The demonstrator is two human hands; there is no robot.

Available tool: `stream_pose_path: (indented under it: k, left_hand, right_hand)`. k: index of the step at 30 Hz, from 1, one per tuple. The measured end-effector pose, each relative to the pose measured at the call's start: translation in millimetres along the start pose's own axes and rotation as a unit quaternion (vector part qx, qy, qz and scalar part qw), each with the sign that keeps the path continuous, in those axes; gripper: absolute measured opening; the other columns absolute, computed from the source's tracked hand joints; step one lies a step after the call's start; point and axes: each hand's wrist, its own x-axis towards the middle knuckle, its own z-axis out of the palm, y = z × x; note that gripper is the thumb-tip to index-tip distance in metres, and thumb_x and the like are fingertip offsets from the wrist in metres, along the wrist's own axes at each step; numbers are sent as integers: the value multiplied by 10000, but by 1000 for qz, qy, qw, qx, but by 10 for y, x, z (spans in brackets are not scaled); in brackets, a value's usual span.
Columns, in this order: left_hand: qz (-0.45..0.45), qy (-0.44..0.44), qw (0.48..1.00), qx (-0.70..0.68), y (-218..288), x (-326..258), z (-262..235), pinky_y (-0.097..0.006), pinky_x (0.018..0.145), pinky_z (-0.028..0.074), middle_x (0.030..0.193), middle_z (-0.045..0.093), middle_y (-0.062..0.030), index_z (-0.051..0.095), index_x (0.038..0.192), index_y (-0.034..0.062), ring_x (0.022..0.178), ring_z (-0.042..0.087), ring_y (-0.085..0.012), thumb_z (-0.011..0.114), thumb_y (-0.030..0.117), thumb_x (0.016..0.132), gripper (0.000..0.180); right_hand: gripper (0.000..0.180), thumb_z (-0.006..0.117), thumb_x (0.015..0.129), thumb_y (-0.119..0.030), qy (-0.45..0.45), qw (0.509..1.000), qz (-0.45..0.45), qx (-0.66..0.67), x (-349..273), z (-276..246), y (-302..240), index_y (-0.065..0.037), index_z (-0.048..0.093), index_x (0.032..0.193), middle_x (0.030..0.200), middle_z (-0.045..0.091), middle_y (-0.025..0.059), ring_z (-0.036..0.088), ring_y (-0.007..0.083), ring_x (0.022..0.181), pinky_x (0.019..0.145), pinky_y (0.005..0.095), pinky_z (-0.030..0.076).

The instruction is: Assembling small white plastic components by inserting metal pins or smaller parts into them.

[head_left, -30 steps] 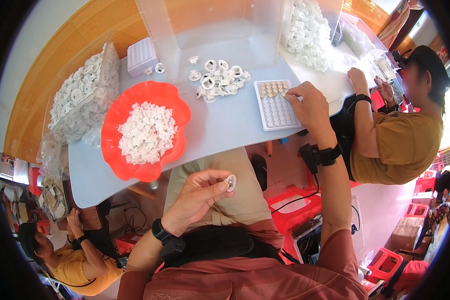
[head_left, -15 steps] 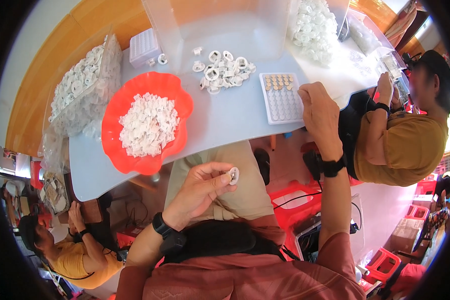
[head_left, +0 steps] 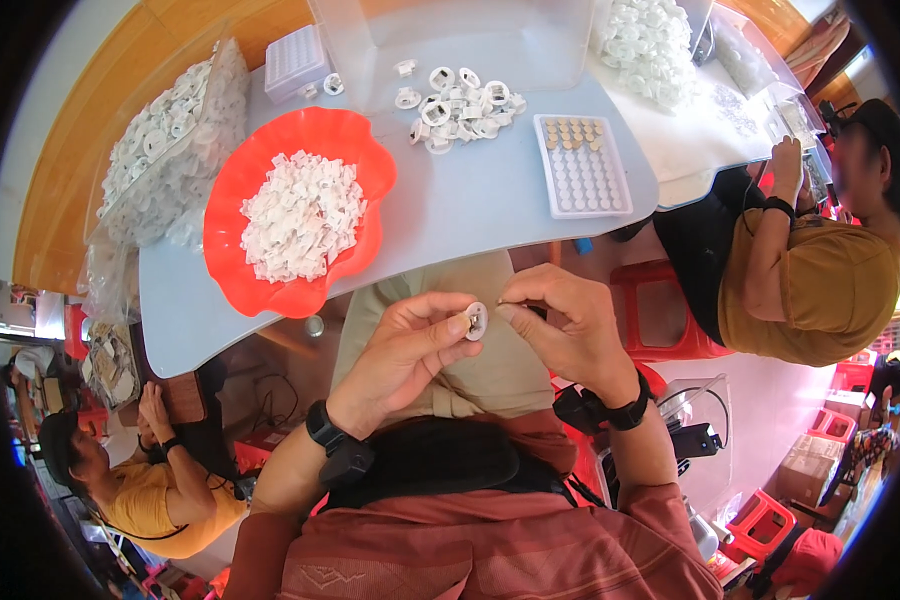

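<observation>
Both hands are off the tabletop (head_left: 490, 200), held over the person's lap just below its near edge. The left hand (head_left: 410, 350) has its grip closed on a small white ring-shaped part (head_left: 476, 320), pinched between thumb and fingertips. The right hand (head_left: 560, 325) meets it, its grip pinched tight beside the part on something too small to make out. A red bowl (head_left: 230, 200) of white pieces sits near the tabletop's left edge, a white tray (head_left: 582, 165) toward the right.

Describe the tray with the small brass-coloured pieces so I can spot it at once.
Start at the big red bowl of white parts on the grey table. Look right, past the loose pile of white rings, to the white rectangular grid tray. Only its top rows hold brass-coloured pieces.
</observation>
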Motion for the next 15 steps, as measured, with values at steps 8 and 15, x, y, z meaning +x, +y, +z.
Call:
stream_pose_path:
  k: [8, 15]
  left_hand:
    - [3, -2, 1000, -10, 0, -22, 16, -295, 875, 583, 1099, 668, -62, 636, 1192, 20, 994, 656, -138, 636, 68, 947, 250]
    - [-2, 7, 1000, -19, -23, -17, -14, -307, 862, 596, 1101, 671, -76, 631, 1191, 13, 987, 669, -161, 627, 76, 952, 247]
  right_hand:
    - [200, 702, 802, 26, 5, 997, -66, -29, -40, 151, -28, -21, 682, 995, 909, 675, 130, 660, 293, 823, 719, 348, 533]
    - [210, 714, 761, 54, 28, 993, -107, -44, -63, 179, -15, -18, 697, 958, 927, 686, 101, 660, 264, 814, 689, 336, 535]
